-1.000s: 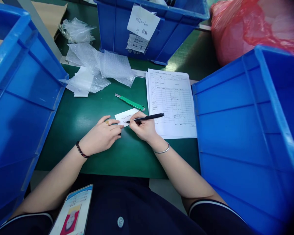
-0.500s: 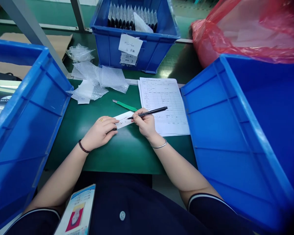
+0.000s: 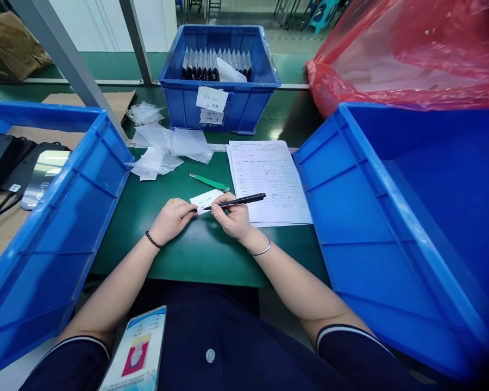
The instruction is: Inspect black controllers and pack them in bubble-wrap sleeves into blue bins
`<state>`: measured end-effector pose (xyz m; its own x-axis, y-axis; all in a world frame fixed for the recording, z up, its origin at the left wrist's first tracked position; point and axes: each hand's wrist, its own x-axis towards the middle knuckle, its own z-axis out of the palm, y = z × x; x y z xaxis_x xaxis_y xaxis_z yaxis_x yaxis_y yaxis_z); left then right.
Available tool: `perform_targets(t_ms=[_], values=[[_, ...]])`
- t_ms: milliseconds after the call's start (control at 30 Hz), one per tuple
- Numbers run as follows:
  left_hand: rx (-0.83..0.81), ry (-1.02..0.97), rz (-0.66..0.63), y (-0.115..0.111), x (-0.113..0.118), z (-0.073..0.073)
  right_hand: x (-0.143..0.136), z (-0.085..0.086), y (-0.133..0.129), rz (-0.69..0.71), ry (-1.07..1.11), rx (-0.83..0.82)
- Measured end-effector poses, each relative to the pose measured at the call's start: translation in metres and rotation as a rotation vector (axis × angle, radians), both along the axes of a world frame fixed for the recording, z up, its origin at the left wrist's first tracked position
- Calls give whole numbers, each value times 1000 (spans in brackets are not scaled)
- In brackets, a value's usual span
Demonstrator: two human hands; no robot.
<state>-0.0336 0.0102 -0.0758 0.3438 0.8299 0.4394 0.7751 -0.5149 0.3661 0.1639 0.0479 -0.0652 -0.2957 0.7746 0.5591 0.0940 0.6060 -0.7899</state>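
Observation:
A small white paper slip (image 3: 206,200) with handwriting lies on the green table (image 3: 204,255). My right hand (image 3: 233,216) is closed round a black pen (image 3: 244,200), its tip on the slip's lower part. At the slip's left edge, my left hand (image 3: 173,218) has its fingers together, the fingertips on the paper's corner. Just beyond the slip lies a green cutter (image 3: 209,182). Printed form sheets (image 3: 269,174) are stacked to the right of it, partly behind my right hand and the pen.
Large blue bins stand at the left (image 3: 65,217) and right (image 3: 350,217). A blue bin (image 3: 215,106) with several wrapped items is at the back. Clear plastic bags (image 3: 163,144) lie back left. A red plastic bag (image 3: 330,76) hangs over the back right.
The view has tilted up, showing more of the background. My right hand and the pen have shifted slightly left over the slip, closer to my left hand.

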Motion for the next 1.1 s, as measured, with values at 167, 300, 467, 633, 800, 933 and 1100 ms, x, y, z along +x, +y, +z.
perform_targets(t_ms=[167, 300, 467, 633, 800, 933, 1100], values=[[42, 14, -6, 0, 2, -2, -3, -2, -3, 35, -25, 10], [85, 11, -32, -1, 3, -4, -6, -8, -2, 57, -73, -3], [107, -7, -39, -1, 6, -4, -10, -15, 0, 91, -172, 38], [149, -5, 138, 9, 3, -2, -15, 0, 17, 179, -252, -96], [119, -87, 286, 19, -12, -3, -42, 30, 45, 219, -563, -4], [-35, -48, 457, 21, -30, -7, -76, 40, 58, 287, -790, 49], [-144, -39, 524, 24, -40, -14, -98, 26, 61, 266, -925, 2]])
